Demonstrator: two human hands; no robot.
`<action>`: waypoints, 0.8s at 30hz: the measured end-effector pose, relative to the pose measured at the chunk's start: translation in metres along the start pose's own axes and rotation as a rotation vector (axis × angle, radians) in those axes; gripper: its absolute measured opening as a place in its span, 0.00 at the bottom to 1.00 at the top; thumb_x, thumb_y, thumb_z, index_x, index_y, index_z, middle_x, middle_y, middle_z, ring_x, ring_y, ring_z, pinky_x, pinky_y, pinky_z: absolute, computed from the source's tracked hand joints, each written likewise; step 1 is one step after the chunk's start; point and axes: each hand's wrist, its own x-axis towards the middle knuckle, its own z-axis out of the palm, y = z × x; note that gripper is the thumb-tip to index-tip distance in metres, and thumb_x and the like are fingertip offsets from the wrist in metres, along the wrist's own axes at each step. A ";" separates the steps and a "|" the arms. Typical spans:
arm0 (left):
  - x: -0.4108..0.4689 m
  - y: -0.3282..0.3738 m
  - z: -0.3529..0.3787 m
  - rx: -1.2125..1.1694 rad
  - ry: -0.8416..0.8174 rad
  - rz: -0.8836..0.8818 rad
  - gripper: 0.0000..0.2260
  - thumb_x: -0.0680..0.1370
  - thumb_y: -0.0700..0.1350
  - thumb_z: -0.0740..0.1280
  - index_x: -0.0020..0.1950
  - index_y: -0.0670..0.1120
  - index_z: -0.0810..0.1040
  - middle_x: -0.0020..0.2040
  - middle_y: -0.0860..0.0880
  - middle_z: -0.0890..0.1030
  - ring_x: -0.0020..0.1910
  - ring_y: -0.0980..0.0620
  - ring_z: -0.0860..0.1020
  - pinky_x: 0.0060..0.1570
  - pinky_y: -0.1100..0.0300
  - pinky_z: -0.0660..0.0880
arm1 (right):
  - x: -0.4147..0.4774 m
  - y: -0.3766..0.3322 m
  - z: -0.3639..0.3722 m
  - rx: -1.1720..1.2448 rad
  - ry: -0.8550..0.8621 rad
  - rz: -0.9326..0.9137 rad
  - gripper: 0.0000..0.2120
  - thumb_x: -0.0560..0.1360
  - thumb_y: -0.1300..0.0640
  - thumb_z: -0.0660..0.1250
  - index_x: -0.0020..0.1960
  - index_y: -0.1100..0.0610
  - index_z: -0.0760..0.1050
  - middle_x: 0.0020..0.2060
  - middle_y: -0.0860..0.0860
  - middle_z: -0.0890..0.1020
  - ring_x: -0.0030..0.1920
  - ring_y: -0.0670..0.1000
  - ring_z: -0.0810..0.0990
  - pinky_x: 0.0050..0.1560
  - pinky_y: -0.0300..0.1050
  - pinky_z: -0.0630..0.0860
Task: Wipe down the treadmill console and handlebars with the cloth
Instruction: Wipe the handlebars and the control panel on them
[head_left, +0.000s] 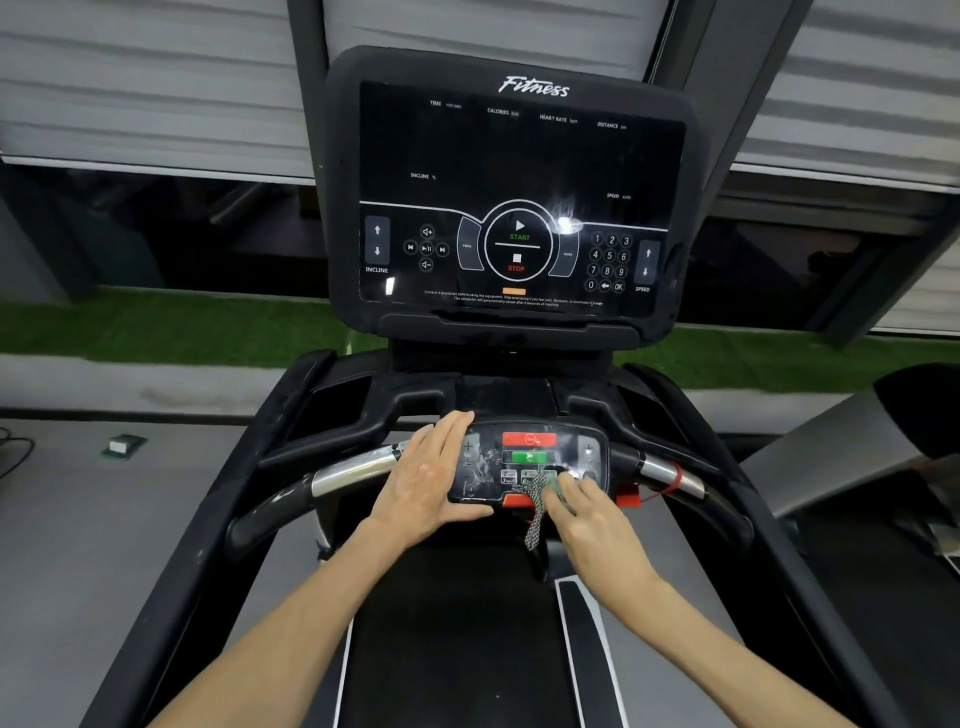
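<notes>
Wiping the control panel (524, 457) is the step in hand. The right hand (592, 519), grip clamped on the cloth (540, 506), works its near right corner. The left hand (431, 478) rests flat on the panel's left side, grip apart. The handlebars (353, 473) probably come next.

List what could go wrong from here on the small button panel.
The right hand presses the cloth just below the green button; a slip upward might start the belt. The cloth's loose tail hangs beside the red clip and might snag it. The left hand covers the left side of the panel, which may go unwiped.
</notes>
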 end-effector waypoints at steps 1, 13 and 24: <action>0.000 0.001 0.000 0.000 0.001 0.001 0.50 0.64 0.63 0.76 0.76 0.38 0.61 0.73 0.41 0.68 0.72 0.44 0.67 0.71 0.53 0.58 | -0.002 -0.001 -0.001 0.014 -0.006 -0.001 0.26 0.57 0.74 0.73 0.55 0.65 0.78 0.48 0.58 0.78 0.41 0.55 0.75 0.44 0.49 0.79; -0.001 0.000 -0.001 -0.018 -0.010 -0.003 0.49 0.65 0.64 0.75 0.77 0.40 0.60 0.74 0.42 0.67 0.72 0.46 0.64 0.72 0.55 0.55 | 0.036 0.002 -0.008 0.062 0.066 0.124 0.17 0.60 0.75 0.73 0.47 0.64 0.77 0.38 0.56 0.72 0.37 0.54 0.70 0.31 0.45 0.71; -0.001 0.000 -0.001 -0.053 -0.002 -0.002 0.50 0.65 0.62 0.77 0.77 0.40 0.59 0.75 0.43 0.66 0.73 0.46 0.63 0.72 0.56 0.54 | 0.056 0.011 -0.018 0.155 0.031 0.134 0.07 0.77 0.63 0.65 0.55 0.61 0.74 0.51 0.55 0.71 0.46 0.55 0.73 0.39 0.44 0.70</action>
